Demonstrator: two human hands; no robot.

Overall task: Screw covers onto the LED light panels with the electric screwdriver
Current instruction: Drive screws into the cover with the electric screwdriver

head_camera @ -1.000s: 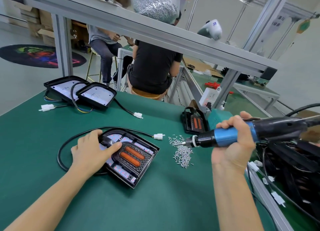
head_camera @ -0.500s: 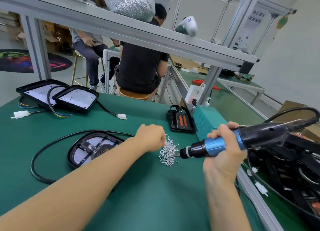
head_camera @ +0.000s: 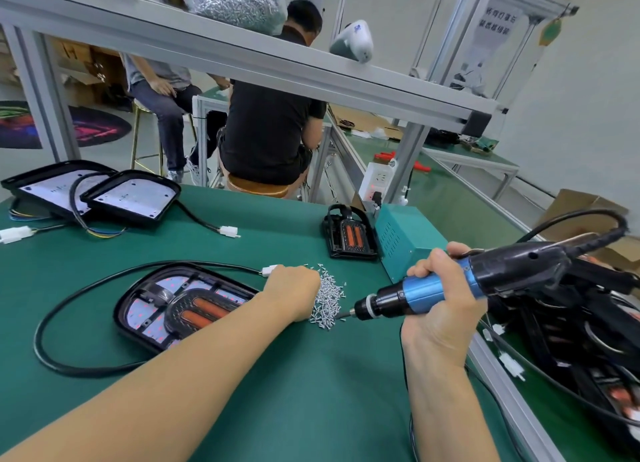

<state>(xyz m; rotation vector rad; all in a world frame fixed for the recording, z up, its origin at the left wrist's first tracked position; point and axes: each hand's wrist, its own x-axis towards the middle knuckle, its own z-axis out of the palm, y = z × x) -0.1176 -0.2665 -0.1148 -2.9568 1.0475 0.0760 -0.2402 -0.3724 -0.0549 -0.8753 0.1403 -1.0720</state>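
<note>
Green felt table under my arms. My left hand rests curled on the pile of small silver screws; whether its fingertips pinch one, I cannot tell. My right hand grips the blue-and-black electric screwdriver, tip touching the pile. The black covered LED light panel lies left.

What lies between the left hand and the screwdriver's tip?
In the head view, the loose pile of screws lies between the left hand and the tip of the screwdriver, which the right hand grips.
</note>
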